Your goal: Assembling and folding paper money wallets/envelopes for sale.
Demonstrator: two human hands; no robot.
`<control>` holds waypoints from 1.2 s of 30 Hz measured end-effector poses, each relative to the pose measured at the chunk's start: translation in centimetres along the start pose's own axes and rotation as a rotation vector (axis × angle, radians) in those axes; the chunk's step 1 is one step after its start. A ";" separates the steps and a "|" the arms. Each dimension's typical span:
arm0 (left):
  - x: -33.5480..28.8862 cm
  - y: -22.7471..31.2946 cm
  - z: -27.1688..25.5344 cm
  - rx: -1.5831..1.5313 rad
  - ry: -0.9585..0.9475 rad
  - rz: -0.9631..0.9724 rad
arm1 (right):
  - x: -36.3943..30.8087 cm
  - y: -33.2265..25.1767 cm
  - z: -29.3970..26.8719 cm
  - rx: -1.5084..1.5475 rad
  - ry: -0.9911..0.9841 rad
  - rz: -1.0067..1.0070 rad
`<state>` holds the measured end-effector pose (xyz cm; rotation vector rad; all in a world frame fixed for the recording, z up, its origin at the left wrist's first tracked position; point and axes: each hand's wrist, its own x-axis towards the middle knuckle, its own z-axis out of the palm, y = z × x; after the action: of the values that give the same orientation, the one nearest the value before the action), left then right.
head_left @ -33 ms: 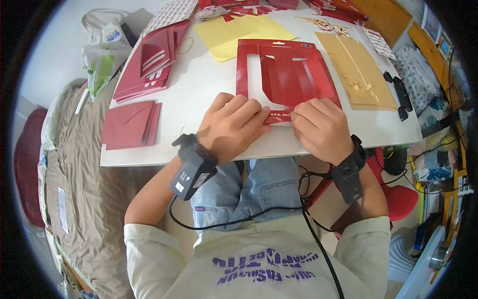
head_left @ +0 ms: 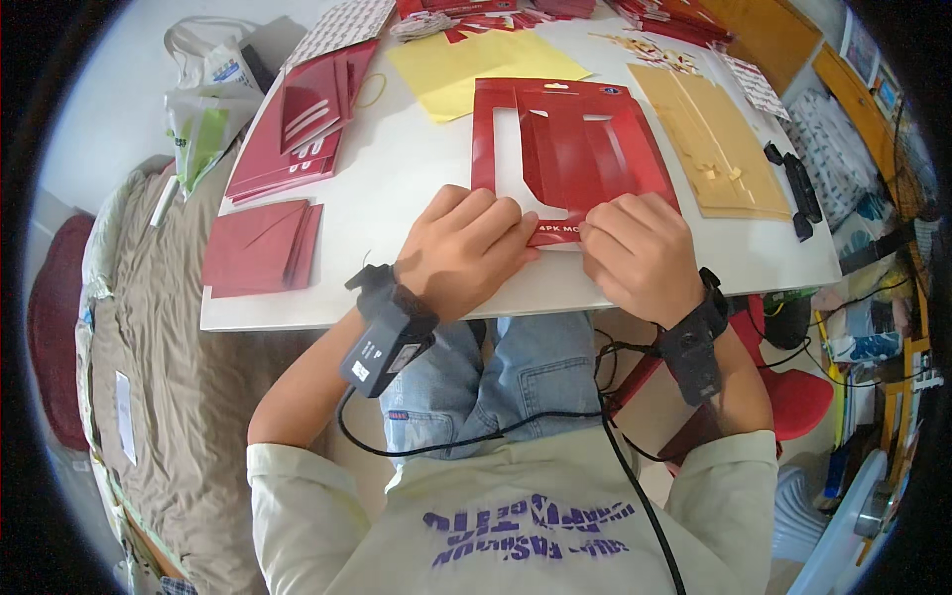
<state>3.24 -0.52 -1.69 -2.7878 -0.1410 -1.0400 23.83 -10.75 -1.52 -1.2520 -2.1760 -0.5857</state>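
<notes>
A red cardboard packaging box (head_left: pixel 570 164) with a window cut-out and a hang hole at its far edge lies flat on the white table in front of me. My left hand (head_left: pixel 464 243) is closed at its near left corner, fingers curled and thumb pressed along the near edge. At the near right corner, my right hand (head_left: pixel 640 253) is closed the same way, its knuckles on top of the card. The fingertips of the right hand are hidden beneath its knuckles. Both wrists carry black strapped devices with cables.
Stacked red cards (head_left: pixel 260 248) and red sleeves (head_left: pixel 288 164) lie on the left of the white table (head_left: pixel 397 149). A yellow sheet (head_left: pixel 476 69) is beyond the box. To the right are a tan sheet (head_left: pixel 714 149) and a black clip-like object (head_left: pixel 796 188). Red packaging piles line the far edge.
</notes>
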 end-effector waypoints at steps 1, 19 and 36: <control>-0.1 -0.1 0.2 0.007 -0.026 0.025 | 0.1 -0.1 0.0 0.000 0.000 0.000; -0.6 -0.6 -0.1 0.134 -0.018 0.095 | 1.0 -0.4 0.0 -0.034 -0.041 -0.039; 0.3 0.5 0.7 0.194 0.028 0.118 | 1.7 -1.5 1.3 -0.167 0.062 -0.111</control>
<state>4.01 -0.86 -2.04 -2.5739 -0.0694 -0.9803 21.52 -9.62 -1.51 -1.1850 -2.1920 -0.8561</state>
